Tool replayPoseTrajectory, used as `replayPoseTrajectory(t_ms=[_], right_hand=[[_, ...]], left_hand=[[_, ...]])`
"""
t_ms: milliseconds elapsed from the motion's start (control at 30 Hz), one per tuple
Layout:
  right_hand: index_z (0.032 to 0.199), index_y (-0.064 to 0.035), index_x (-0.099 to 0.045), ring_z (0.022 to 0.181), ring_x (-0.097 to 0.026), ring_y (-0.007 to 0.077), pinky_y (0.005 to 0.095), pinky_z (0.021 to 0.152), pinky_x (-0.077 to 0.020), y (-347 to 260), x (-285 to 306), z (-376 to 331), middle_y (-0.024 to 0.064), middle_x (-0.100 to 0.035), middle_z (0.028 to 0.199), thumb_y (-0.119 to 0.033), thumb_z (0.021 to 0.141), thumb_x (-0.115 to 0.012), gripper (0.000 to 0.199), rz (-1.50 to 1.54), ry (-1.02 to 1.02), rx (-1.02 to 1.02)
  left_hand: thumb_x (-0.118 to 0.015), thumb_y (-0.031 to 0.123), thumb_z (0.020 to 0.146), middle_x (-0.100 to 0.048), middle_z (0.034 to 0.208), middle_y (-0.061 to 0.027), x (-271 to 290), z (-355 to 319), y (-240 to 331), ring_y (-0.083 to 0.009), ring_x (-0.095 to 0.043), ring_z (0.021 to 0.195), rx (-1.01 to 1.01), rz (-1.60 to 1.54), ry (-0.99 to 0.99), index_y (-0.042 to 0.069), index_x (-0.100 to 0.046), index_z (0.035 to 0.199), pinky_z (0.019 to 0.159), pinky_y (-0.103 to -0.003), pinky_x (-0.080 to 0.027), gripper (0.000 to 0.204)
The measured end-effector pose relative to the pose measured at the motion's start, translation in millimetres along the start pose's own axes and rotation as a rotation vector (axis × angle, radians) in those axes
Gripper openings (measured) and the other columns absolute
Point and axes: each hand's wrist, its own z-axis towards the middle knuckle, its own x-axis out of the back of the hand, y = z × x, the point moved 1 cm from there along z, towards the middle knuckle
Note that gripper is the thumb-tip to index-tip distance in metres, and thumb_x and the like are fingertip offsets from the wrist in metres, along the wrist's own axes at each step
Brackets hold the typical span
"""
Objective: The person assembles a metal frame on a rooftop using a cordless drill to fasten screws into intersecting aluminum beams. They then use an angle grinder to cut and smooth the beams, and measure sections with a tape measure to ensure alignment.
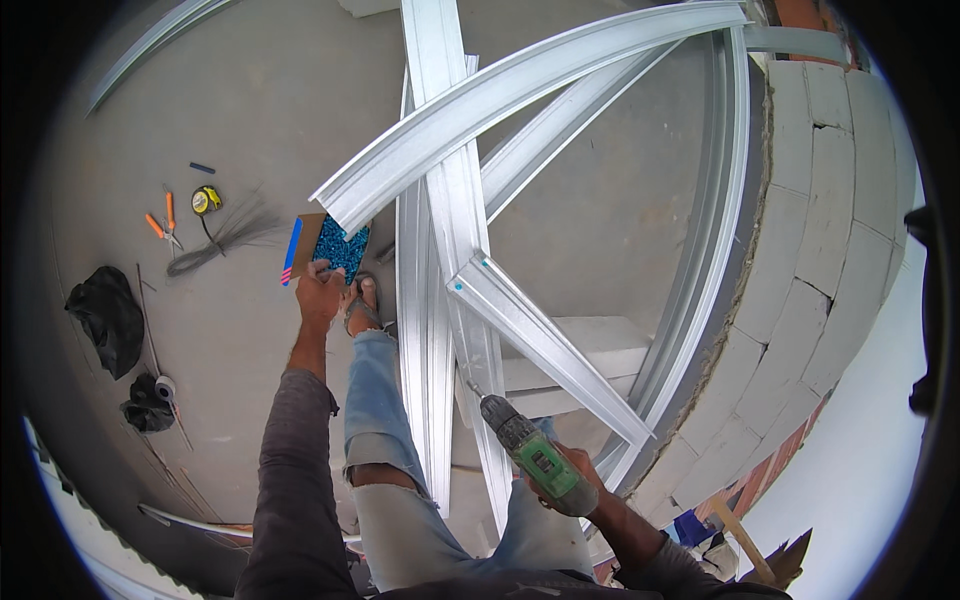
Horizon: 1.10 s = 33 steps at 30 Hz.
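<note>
My left hand (320,290) reaches down to the near edge of an open cardboard box full of small blue screws (340,248). Its fingers are bent together at the screws; what lies between them is too small to make out. My right hand (575,480) grips a green and black cordless drill (540,455), its bit pointing up and left over the metal. Beside the drill, a short metal channel (550,350) lies slanted across a long metal profile (455,190), with small blue spots at its upper end. Another long channel (520,85) crosses the profiles above the box.
Orange-handled pliers (165,220), a yellow tape measure (206,200) and a bundle of thin wire (225,240) lie on the concrete floor at left. Black plastic bags (105,320) are farther left. A pale block wall (800,260) curves along the right. A light block (590,350) sits under the channels.
</note>
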Motion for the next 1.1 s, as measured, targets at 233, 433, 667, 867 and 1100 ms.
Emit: replayPoseTrajectory(t_ms=[233,433,667,867,1100], right_hand=[[0.119,-0.0043,-0.063,0.055,-0.065,0.0084,0.0249,0.049,-0.0526,-2.7,-0.3,-23.8,-0.0006,-0.068,0.076,-0.017,0.092,-0.078,0.034,0.202,-0.049,0.011],[0.124,-0.0022,-0.063,0.077,-0.07,0.0256,0.0347,0.069,-0.0555,12.6,28.5,-67.2,0.0105,-0.071,0.099,-0.02,0.089,-0.075,0.041,0.173,-0.079,0.031],[0.113,-0.0016,-0.067,0.083,-0.071,0.0244,0.0354,0.073,-0.0552,28.3,61.3,-94.5,0.0111,-0.069,0.091,-0.025,0.088,-0.077,0.035,0.157,-0.024,0.096],[0.126,-0.007,-0.064,0.088,-0.071,0.0356,0.0465,0.078,-0.0556,5.9,80.0,-88.1,0.0129,-0.071,0.096,-0.024,0.08,-0.075,0.05,-0.556,-0.064,0.138],[0.124,-0.007,-0.065,0.087,-0.073,0.037,0.041,0.075,-0.0574,11.7,84.3,0.3,0.0163,-0.074,0.096,-0.02,0.075,-0.081,0.053,-0.247,0.033,0.014]], left_hand=[[-0.071,0.025,0.101,-0.074,0.108,-0.0044,-45.9,-245.8,69.9,-0.0178,-0.073,0.099,0.599,-0.995,-0.503,0.012,-0.069,0.108,0.08,-0.028,-0.06,0.015],[-0.067,0.022,0.103,-0.072,0.111,-0.0124,-74.8,-311.7,103.2,-0.02,-0.074,0.096,0.613,-1.203,-0.671,0.006,-0.067,0.107,0.079,-0.028,-0.065,0.017],[-0.067,0.019,0.102,-0.072,0.111,-0.0156,-94.0,-332.0,113.3,-0.0225,-0.074,0.099,0.689,-0.932,-0.741,0.001,-0.068,0.106,0.083,-0.027,-0.066,0.018],[-0.079,0.032,0.095,-0.075,0.11,-0.0089,-90.3,-306.0,115.7,-0.0171,-0.074,0.097,0.726,-0.547,-0.865,0.004,-0.069,0.111,0.086,-0.03,-0.06,0.033],[-0.072,0.045,0.098,-0.069,0.115,-0.0059,-159.4,-303.2,129.0,-0.0188,-0.063,0.106,0.574,-1.041,-0.56,0.01,-0.065,0.12,0.098,-0.038,-0.051,0.042]])
